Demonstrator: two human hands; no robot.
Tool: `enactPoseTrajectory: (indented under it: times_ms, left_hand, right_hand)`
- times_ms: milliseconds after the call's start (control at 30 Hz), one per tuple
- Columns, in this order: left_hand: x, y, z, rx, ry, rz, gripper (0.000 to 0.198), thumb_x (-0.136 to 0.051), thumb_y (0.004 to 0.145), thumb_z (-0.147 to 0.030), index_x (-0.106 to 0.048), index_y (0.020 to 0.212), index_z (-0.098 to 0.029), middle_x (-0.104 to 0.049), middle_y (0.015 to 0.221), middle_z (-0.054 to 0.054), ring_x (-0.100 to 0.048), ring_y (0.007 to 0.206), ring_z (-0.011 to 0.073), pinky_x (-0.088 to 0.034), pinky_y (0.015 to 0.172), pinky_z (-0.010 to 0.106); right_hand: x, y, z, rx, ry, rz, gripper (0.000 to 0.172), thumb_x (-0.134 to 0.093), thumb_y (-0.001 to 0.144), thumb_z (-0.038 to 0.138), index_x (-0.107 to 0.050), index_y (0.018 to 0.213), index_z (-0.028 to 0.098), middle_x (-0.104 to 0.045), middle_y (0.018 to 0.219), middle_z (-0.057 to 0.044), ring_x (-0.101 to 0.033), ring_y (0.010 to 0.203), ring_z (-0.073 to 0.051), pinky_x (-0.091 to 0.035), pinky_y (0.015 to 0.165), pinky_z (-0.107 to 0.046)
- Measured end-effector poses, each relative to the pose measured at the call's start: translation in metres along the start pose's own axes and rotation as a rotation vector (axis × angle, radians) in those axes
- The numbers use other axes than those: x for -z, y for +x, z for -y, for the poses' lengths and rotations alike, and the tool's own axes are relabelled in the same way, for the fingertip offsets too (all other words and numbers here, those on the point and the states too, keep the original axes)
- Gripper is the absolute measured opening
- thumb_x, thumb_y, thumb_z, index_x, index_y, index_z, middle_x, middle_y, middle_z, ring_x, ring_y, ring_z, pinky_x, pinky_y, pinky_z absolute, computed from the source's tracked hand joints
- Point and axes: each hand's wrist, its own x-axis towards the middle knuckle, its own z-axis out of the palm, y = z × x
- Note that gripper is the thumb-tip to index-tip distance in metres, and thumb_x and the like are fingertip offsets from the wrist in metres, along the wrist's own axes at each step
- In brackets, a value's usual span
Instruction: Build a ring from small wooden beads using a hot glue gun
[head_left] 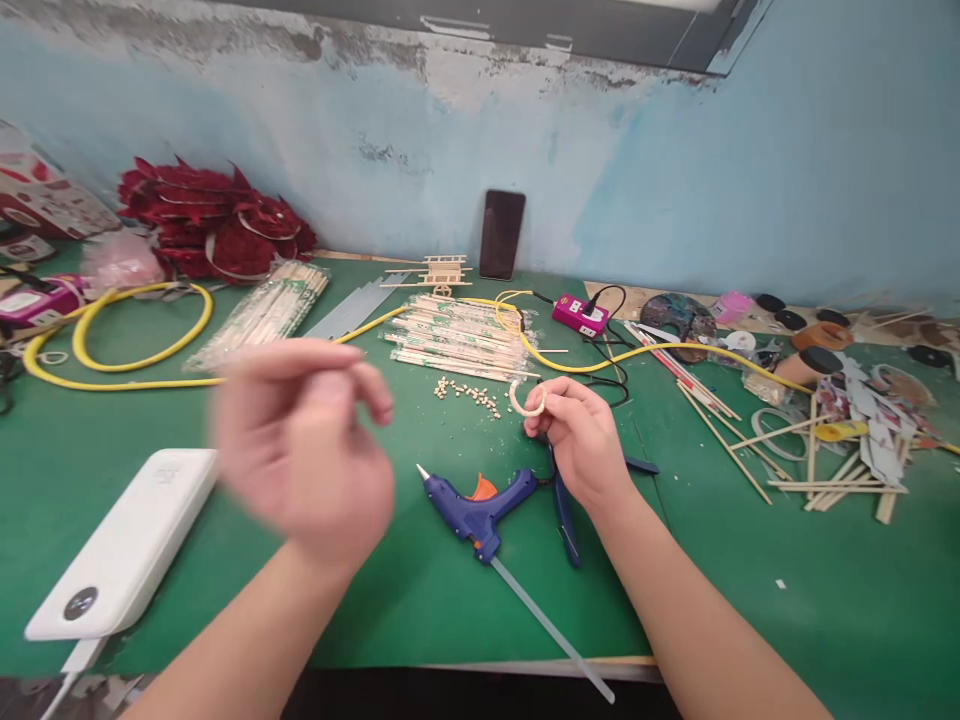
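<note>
Right hand point(577, 440), centre-right: narrow pinch on a pale ring point(527, 400), possibly bamboo, held upright at the fingertips, on the upper-left side of the hand. Left hand point(300, 450), left of centre: raised above the green bench point(750, 600), heavily blurred, fingers curled toward the thumb; contents impossible to tell. Ring well apart from the left hand, right hand clearly nearer. Below and between both hands: blue hot glue gun point(472, 510) lying on its side, nozzle to the left, with a clear glue stick point(551, 630) running diagonally to lower right, past the bench edge. Blue-handled pliers point(564, 515) directly below the right hand, partly hidden by it. Small wooden beads point(469, 395) scattered just left of the ring. Bundled wooden sticks point(457, 338) just beyond the beads. White power bank point(120, 540) at lower left, near the left forearm.
</note>
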Motion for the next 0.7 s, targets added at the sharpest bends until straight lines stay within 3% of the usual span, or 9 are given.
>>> enactPoseTrajectory:
  times_ms: [100,233,400,700]
  left_hand:
    - [-0.012,0.0,0.031,0.086,-0.003,0.011,0.015,-0.071,0.107,-0.028,-0.078,0.102,-0.016,-0.068,0.083,0.002,-0.06,0.069,0.0126,-0.052,0.063,0.024]
    - [-0.019,-0.008,0.054,0.334,-0.039,0.206,0.031,-0.065,0.109,-0.041,-0.083,0.106,-0.016,-0.074,0.088,0.007,-0.068,0.071,0.0167,-0.058,0.067,0.03]
    - [-0.008,-0.015,0.049,0.441,-0.106,0.342,0.037,-0.075,0.1,-0.052,-0.086,0.101,-0.017,-0.079,0.092,0.009,-0.072,0.076,0.0203,-0.063,0.074,0.034]
    - [-0.005,-0.02,0.043,0.641,-0.253,0.485,0.012,-0.079,0.104,-0.033,-0.088,0.102,-0.026,-0.072,0.08,0.002,-0.07,0.079,0.0149,-0.063,0.08,0.028]
  right_hand:
    - [-0.002,-0.007,-0.004,0.087,-0.082,-0.019,0.011,-0.08,0.089,0.026,-0.079,0.079,0.021,-0.072,0.08,-0.002,-0.061,0.066,-0.014,-0.052,0.061,-0.027]
    - [-0.009,-0.018,-0.005,0.144,-0.125,-0.031,0.011,-0.077,0.094,0.026,-0.081,0.084,0.023,-0.073,0.083,-0.002,-0.063,0.067,-0.015,-0.054,0.061,-0.028]
    - [-0.022,-0.026,0.001,0.12,-0.161,-0.02,0.012,-0.076,0.095,0.026,-0.08,0.084,0.023,-0.071,0.08,-0.002,-0.065,0.063,-0.016,-0.057,0.058,-0.03]
    - [-0.03,-0.029,-0.003,0.047,-0.097,0.019,0.016,-0.071,0.099,0.022,-0.079,0.085,0.025,-0.071,0.077,-0.001,-0.068,0.064,-0.016,-0.061,0.061,-0.03]
